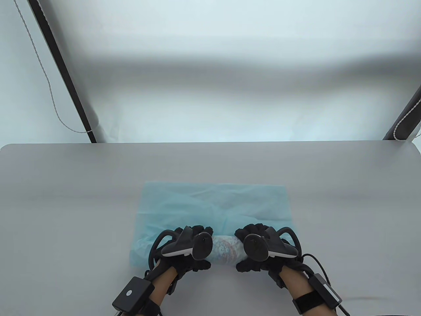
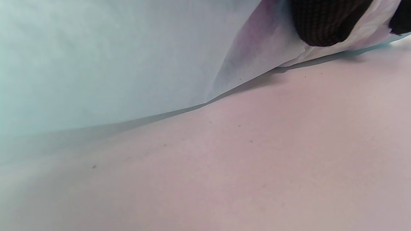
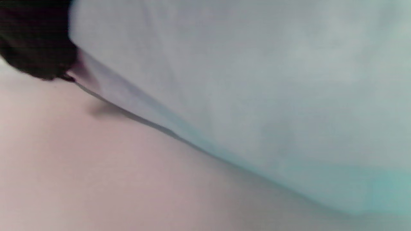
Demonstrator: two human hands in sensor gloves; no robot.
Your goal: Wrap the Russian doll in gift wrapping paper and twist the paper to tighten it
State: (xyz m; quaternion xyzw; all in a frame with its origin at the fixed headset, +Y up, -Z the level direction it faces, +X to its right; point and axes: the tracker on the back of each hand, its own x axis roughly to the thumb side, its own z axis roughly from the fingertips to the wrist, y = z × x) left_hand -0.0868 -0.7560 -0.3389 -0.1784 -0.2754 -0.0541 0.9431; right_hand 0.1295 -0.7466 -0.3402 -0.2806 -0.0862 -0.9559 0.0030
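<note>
**Rolling the doll into the paper, near edge of the sheet**

Gripping the paper-covered doll from both ends, low on the bench (image 1: pixel 65 184) and close to its near edge.

Taking the Russian doll (image 1: pixel 226 251) as landmark, left to right:

- Left of the doll: a loose flap of light blue wrapping paper (image 1: pixel 210 204) bunched and lifted off the bench, seen close in the left wrist view as a slanting wall of paper casting a shadow.
- Touching the doll's left end: left hand (image 1: pixel 189 247), fingers curled over the roll from above, thumb side toward the near edge. Clamped on paper and doll together, as far as the table view shows.
- At the doll itself: lying on its side, patterned body showing faintly through one thin layer of paper.
- Touching the doll's right end: right hand (image 1: pixel 258 248), curled round that end in the same way, a dark fingertip pressing the paper's edge in the right wrist view.
- Beyond the doll: most of the sheet spread flat, not yet wound.

Step in hand, judged: early rolling, barely one turn made. Next move calls for rolling away across the flat sheet, keeping the paper taut and both ends even, leaving spare paper past each end for the twisting to come.
</note>
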